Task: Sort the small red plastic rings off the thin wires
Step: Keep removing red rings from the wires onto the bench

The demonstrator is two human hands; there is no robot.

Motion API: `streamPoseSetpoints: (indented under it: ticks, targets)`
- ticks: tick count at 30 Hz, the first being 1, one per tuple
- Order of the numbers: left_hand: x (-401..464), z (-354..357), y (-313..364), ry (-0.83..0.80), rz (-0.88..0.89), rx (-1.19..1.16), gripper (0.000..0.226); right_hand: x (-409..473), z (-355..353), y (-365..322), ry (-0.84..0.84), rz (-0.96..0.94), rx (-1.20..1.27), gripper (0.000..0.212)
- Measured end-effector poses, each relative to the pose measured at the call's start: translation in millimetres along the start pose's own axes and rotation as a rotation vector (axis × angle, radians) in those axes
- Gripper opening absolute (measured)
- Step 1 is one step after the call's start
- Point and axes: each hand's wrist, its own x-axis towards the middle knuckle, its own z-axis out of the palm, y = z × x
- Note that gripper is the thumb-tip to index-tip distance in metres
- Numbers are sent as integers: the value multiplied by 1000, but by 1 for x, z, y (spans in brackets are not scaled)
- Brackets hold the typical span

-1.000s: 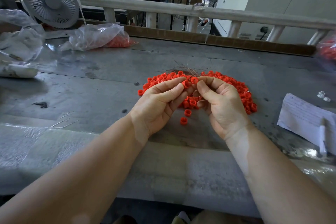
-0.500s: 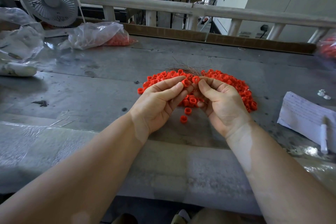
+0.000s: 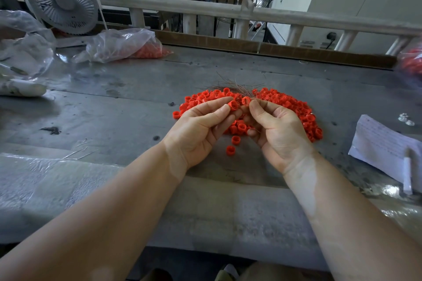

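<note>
Both hands raised over grey table, palms facing up toward camera. Left hand pinches red ring at fingertips. Right hand pinches second ring just beside it; fingers curled in.

Heap of red rings lies on table behind and under hands; bundle of thin wires at heap's far edge.

Paper sheet at right carries faint handwriting, not readable; white pen on it. Plastic bag with rings and fan far left. No brand legible.
</note>
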Motion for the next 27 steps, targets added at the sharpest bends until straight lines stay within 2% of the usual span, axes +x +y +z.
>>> streamPoseSetpoints:
  ticks: [21,27]
  targets:
    - [0,1,1,5,-8,-19,18,1,-3,-1,-30,34,39,11]
    - [0,1,1,9,-5,-12,17,2,-2,-2,20,-4,116,12]
